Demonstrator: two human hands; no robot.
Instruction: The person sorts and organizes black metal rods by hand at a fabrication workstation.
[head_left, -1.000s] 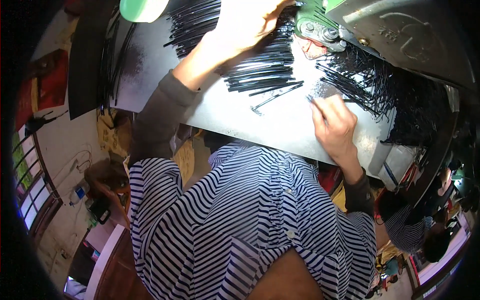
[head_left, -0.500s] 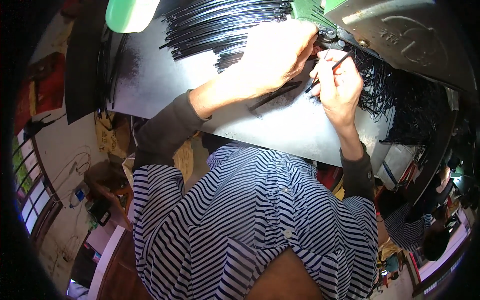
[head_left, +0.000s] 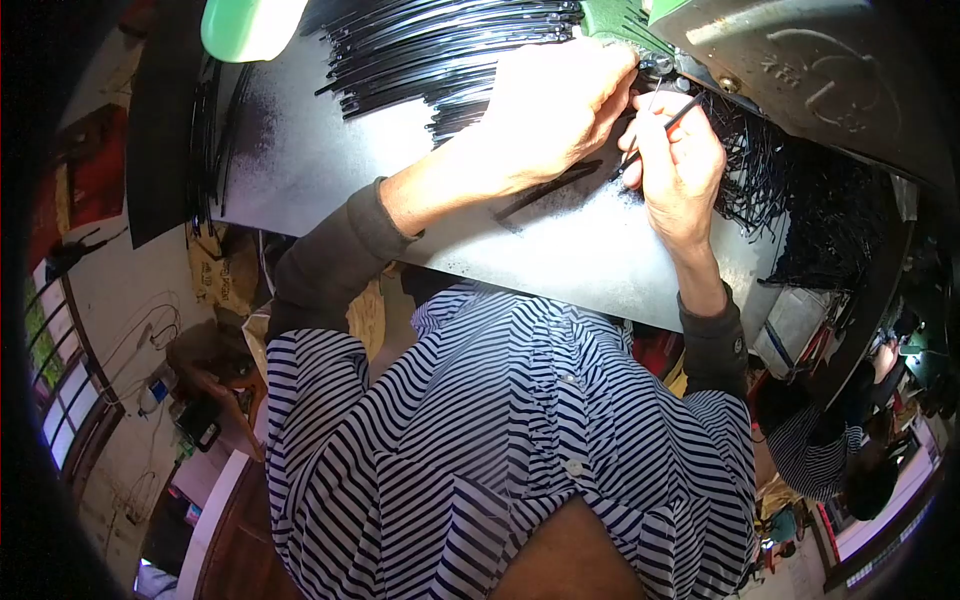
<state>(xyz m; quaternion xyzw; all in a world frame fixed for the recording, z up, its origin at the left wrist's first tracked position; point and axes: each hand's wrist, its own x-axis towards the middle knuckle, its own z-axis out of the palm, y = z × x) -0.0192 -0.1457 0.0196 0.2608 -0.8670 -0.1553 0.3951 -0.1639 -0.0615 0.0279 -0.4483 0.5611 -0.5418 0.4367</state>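
Observation:
My right hand (head_left: 685,170) is closed around a thin black rod (head_left: 684,114), which slants up to the right between thumb and fingers. My left hand (head_left: 555,110) is bent at the wrist, fingers pressed together beside a small metal machine part (head_left: 657,66); its fingertips are partly hidden, so what they pinch cannot be made out. Left of that hand lies a wide row of thin black rods (head_left: 420,60) on the pale metal tabletop (head_left: 330,180). One more dark strip (head_left: 550,190) rests on the tabletop below my left hand.
A green-grey machine housing (head_left: 800,70) overhangs the upper right. Below it is a tangled heap of black rods (head_left: 820,220). At upper left hangs a bright green-white lamp (head_left: 252,25). Another person (head_left: 815,450) in stripes is at the far right.
My right hand and its rod have barely shifted. The left hand stays almost in place by the machine part.

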